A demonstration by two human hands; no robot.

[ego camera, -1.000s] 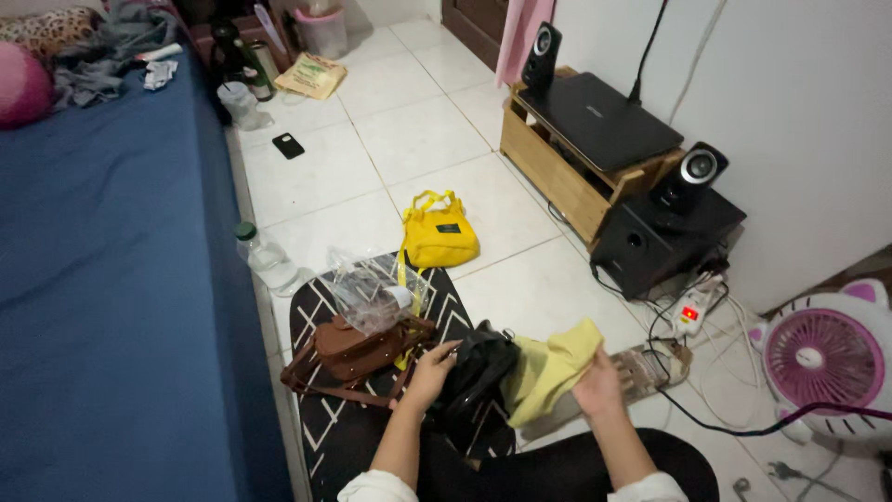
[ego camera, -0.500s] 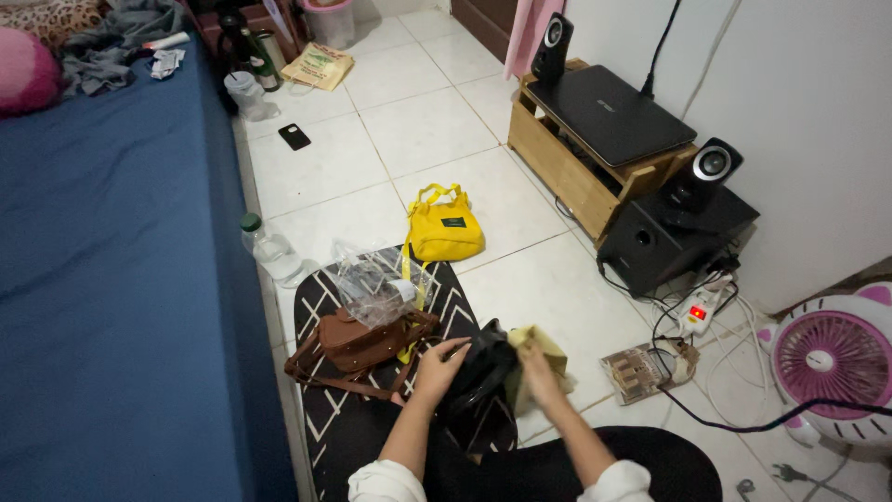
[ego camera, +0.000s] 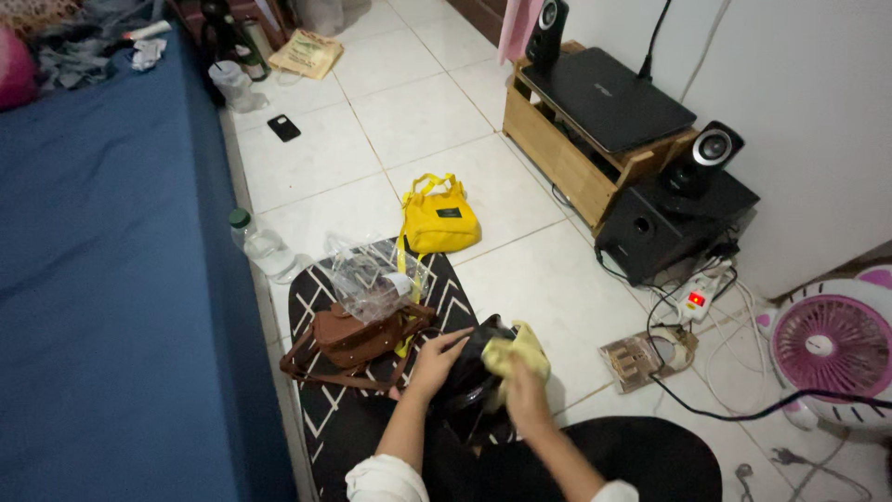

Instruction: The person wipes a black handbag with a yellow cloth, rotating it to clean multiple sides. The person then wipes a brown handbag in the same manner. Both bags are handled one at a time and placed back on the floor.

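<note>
White floor tiles [ego camera: 409, 121] run between a blue-sheeted bed [ego camera: 102, 260] on your left and a wooden stand carrying a closed black laptop [ego camera: 604, 98] on your right, and you sit on a black mat with white diamond lines [ego camera: 325, 428]. Your left hand [ego camera: 435, 361] is clasped on the near side of the small black glossy bag [ego camera: 469, 376], which rests on the mat just in front of your lap. Your right hand [ego camera: 525, 398] is closed around a soft pale-yellow cloth [ego camera: 514, 351], pressing it against the top of that bag. Judging from this, you are rubbing the bag's surface: brace it firmly with the left hand so it cannot roll, keep the cloth bunched flat under your fingers, and work in short overlapping strokes, turning the bag rather than stretching your wrist. Just beside your left hand lie a brown leather bag with long straps [ego camera: 358, 339] and a crumpled clear plastic pouch [ego camera: 372, 279]; a bright yellow canvas bag [ego camera: 437, 218] stands further off on the tiles. Keep your elbow clear of the black cable [ego camera: 715, 409] trailing near your right knee.
</note>
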